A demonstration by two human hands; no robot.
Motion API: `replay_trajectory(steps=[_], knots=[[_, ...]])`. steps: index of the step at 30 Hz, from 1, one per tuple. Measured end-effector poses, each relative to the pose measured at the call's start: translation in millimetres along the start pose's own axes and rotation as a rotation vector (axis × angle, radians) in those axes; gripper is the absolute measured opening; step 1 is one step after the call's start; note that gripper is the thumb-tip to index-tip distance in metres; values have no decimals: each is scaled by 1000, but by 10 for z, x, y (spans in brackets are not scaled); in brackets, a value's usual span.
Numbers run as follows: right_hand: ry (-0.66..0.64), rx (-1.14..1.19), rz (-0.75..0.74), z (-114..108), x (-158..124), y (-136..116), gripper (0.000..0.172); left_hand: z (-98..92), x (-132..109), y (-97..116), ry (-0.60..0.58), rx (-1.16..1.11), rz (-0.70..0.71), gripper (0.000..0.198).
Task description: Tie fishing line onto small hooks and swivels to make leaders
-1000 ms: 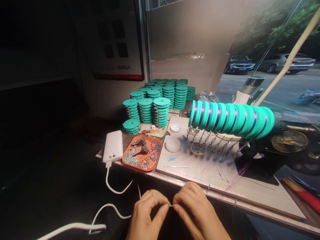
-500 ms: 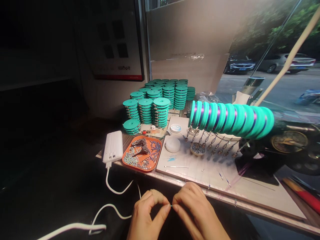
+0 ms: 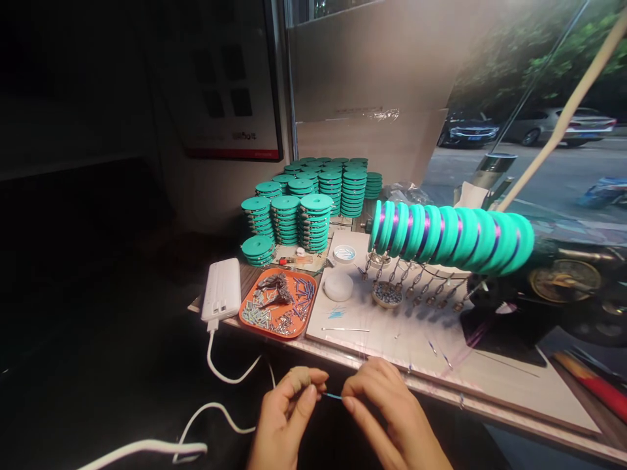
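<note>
A short, thin blue piece (image 3: 334, 395), like a sliver of line or tubing, spans the gap between my two hands below the table's front edge. Its right end is pinched between thumb and forefinger of my right hand (image 3: 389, 408). My left hand (image 3: 289, 411), with a tan wrap on a finger, is closed at the other end, thumb against fingers. What sits inside the left fingertips is too small to make out fully. More thin blue slivers (image 3: 336, 313) lie on the pale board (image 3: 353, 339) beyond my hands.
An orange tray (image 3: 245, 300) holds small metal parts and tubes. Left of it lies a white power bank (image 3: 220, 290) with a cable. Green spools (image 3: 316, 222) stand stacked behind. A row of spools (image 3: 450, 238) hangs over a bowl of beads (image 3: 387, 295). Purple lines cross the board.
My hands have drawn slightly apart, so more of the blue piece shows between them. The left fingers have shifted left and raised a little; the right hand has barely moved.
</note>
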State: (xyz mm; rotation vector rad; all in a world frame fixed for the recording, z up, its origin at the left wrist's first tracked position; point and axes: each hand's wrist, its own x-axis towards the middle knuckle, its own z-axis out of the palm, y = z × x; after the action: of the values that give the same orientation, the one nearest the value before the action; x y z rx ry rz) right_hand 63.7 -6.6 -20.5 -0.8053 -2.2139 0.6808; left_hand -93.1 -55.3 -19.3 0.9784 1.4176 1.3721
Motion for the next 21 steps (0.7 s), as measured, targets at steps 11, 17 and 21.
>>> replay_trajectory(steps=[11,17,21], knots=[[30,82,55,46,22,33,10,356,40,-157,134,-522,-29,19],[46,-36,-39,66,-10,99,10,287,65,-215,98,-548,-119,18],[52,-17,-22,61,4,80,11,293,30,-246,135,-544,-129,20]])
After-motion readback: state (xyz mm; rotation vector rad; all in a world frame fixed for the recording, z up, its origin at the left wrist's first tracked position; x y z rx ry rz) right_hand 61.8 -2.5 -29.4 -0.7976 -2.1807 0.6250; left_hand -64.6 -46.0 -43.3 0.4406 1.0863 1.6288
